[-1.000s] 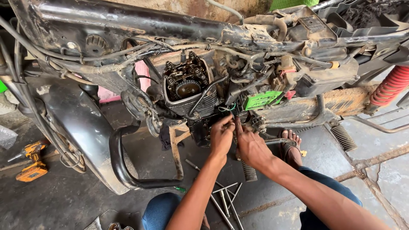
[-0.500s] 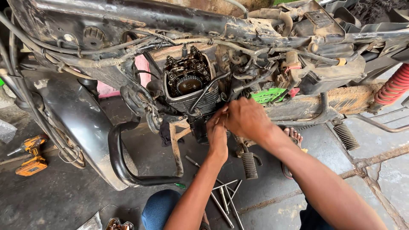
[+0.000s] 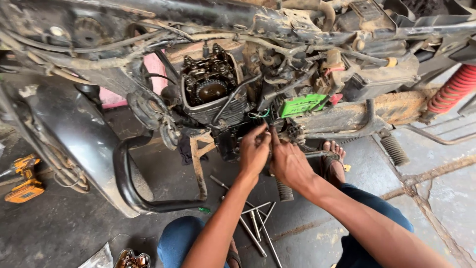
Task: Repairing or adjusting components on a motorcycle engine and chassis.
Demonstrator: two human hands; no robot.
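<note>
Two bare hands meet at the lower side of a stripped motorcycle engine point(image 3: 218, 106), which hangs in a grimy frame that runs across the whole view, left to right. Far left, a yellow cordless drill point(image 3: 22, 178) lies on the dark concrete floor point(image 3: 74, 223). Next comes the black mudguard point(image 3: 84, 144), then a black crash bar point(image 3: 131, 183) that curves down and back toward the engine.

At the middle, the open cylinder head shows a toothed cam sprocket point(image 3: 210, 90) that faces the camera; the cylinder's long axis stands roughly upright, tilted a little to the left at the top. Below it the left hand point(image 3: 254, 151) reaches up with its fingers bunched and pressed together against the dark casing. Whether they pinch a small part cannot be told, since the fingertips hide it. Touching it on the right, the right hand point(image 3: 289, 161) points its fingers up at the same spot, loosely curled, with the thumb against the left hand; what it holds cannot be made out either.

Under the forearms, several long metal rods point(image 3: 255, 226) lie scattered on the floor, most of them pointing away from the person. Right of the hands sit a green box point(image 3: 300, 105), a sandalled foot point(image 3: 334, 159), a ribbed footpeg point(image 3: 395, 149) and, far right, a red shock spring point(image 3: 453, 89).
</note>
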